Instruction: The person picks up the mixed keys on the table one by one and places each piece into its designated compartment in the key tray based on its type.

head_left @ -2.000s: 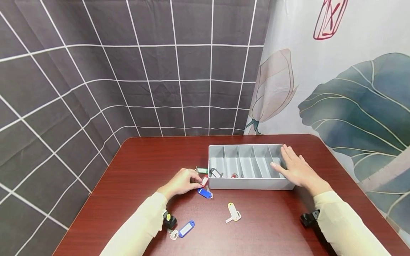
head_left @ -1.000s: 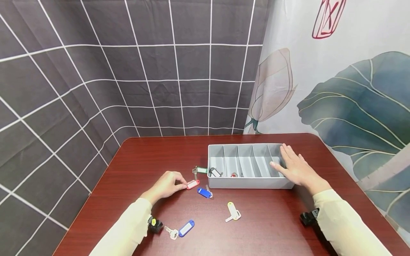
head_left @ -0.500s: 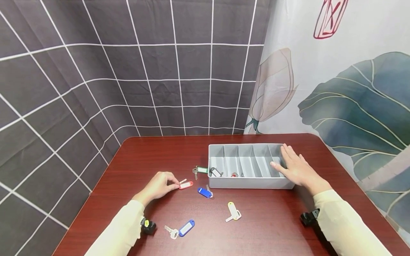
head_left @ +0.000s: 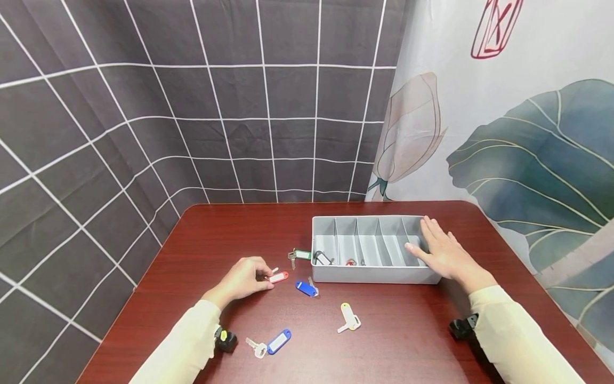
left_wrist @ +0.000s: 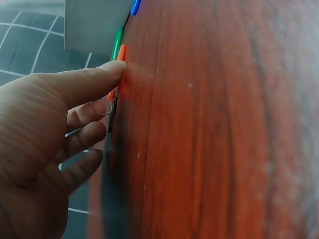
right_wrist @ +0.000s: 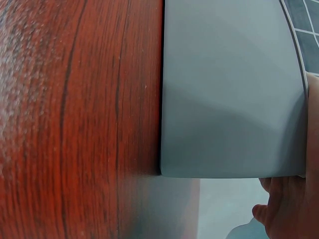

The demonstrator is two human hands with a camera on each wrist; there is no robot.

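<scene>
Curtains (head_left: 240,133) border a glossy red-brown table (head_left: 393,320), left grip (head_left: 243,278) apart at red tag (head_left: 279,277), right grip (head_left: 443,256) apart against tray (head_left: 374,275).

We see a red key tag (head_left: 278,277), a green key tag (head_left: 303,255), two blue key tags (head_left: 279,341), a yellow-edged key tag (head_left: 346,309), a grey tray (head_left: 374,275), a red-brown wood-grained worktop (head_left: 230,229) and a white-gridded dark grey cloth (head_left: 235,32).

Room: I can't tell which kind | my screen shows: brown table (head_left: 230,234) | behind far edge: checked cloth (head_left: 235,96) | past far right corner: flowery cloth (head_left: 523,154)
</scene>
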